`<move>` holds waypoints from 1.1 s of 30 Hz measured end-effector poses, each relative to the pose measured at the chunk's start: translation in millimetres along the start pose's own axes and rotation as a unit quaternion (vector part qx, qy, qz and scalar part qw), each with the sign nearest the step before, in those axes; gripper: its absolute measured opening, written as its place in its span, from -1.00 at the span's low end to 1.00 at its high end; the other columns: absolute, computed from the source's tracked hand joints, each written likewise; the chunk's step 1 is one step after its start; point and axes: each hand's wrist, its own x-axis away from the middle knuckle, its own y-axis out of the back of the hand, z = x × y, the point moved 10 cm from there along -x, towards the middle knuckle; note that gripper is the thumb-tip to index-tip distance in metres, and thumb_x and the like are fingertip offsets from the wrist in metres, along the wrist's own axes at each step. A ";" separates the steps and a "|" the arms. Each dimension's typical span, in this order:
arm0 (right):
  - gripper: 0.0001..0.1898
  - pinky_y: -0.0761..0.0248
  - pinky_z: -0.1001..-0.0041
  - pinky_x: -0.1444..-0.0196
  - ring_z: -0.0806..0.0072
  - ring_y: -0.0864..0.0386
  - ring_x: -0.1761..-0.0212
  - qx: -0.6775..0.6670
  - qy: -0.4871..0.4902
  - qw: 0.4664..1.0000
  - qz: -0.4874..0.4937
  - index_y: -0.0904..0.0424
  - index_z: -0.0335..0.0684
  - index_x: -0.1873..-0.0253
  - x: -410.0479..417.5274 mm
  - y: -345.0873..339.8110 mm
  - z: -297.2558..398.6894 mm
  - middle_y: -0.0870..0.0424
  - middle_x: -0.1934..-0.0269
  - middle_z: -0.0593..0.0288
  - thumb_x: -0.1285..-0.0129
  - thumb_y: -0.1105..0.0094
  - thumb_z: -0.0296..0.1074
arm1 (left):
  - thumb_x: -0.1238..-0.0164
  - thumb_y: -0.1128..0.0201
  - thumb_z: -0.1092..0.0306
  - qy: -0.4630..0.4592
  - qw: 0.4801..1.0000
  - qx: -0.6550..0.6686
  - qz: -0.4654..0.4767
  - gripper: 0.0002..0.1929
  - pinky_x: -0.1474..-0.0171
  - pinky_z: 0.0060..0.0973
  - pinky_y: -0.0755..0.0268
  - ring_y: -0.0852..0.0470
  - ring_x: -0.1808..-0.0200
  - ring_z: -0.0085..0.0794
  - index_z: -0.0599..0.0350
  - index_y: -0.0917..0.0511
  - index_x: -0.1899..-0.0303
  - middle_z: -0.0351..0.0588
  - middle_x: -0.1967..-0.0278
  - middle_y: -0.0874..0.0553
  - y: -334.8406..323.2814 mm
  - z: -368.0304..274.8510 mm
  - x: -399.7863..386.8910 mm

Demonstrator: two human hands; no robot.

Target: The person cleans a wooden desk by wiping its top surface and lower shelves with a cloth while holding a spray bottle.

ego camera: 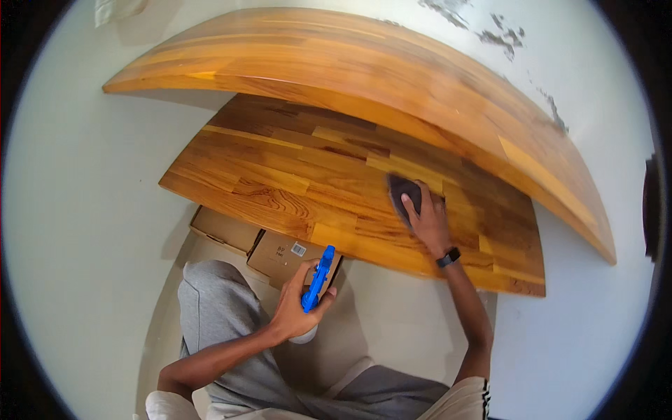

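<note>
My left hand (297, 310) is closed around a spray bottle with a blue trigger head (319, 278), held in front of my lap near the board's front edge. With the fingers of my right hand (429, 220) I grip a dark pad or folded cloth (404, 197), which lies against the top of a varnished wooden board (273, 173). A watch sits on my right wrist. Part of the bottle's body is hidden by my left hand.
A second curved wooden board (325, 58) overhangs the far edge of the first one. Beneath the near edge are cardboard boxes (226, 226), one bearing writing. The white wall (551, 47) behind has peeling patches. My bent legs are close below.
</note>
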 end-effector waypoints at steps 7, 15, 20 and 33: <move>-0.40 -0.41 0.03 -0.48 -0.13 -0.58 -0.42 -0.190 -0.075 0.971 0.127 -0.49 -0.07 -0.52 -14.4 -23.3 -26.3 -0.63 -0.39 -0.11 -0.54 -0.30 0.10 | -0.46 -0.50 0.35 -0.012 0.997 -0.060 0.047 -0.56 0.35 -0.50 -0.47 -0.62 0.43 -0.54 0.17 -0.53 -0.24 -0.11 0.25 -0.67 -16.5 20.3 6.4; -0.36 -0.53 0.07 -0.39 0.02 -0.67 -0.38 -0.094 -0.107 0.972 0.186 -0.57 0.00 -0.47 -8.0 -42.2 -27.0 -0.71 -0.34 -0.04 -0.43 -0.41 0.18 | -0.46 -0.51 0.33 -0.017 0.996 -0.035 -0.075 -0.57 0.38 -0.42 -0.45 -0.55 0.47 -0.46 0.16 -0.52 -0.22 -0.08 0.20 -0.69 -1.4 24.7 0.2; -0.40 -0.46 0.00 -0.43 -0.04 -0.65 -0.38 -0.114 -0.122 0.977 0.135 -0.62 0.01 -0.41 -1.2 -45.4 -40.0 -0.73 -0.30 -0.06 -0.44 -0.37 0.22 | -0.49 -0.49 0.34 0.021 0.990 -0.037 -0.136 -0.60 0.33 -0.43 -0.52 -0.65 0.36 -0.46 0.16 -0.51 -0.20 -0.06 0.12 -0.71 2.1 52.9 -5.9; -0.41 -0.32 -0.14 -0.48 -0.05 -0.60 -0.43 -0.093 -0.138 0.972 0.169 -0.55 0.03 -0.46 -1.9 -51.3 -33.2 -0.65 -0.37 -0.02 -0.50 -0.31 0.20 | -0.66 -0.34 0.27 0.022 0.956 -0.045 -0.288 -0.48 0.35 -0.54 -0.67 -0.71 0.06 -0.47 0.16 -0.36 -0.47 -0.05 -0.20 -0.62 32.2 97.9 -29.7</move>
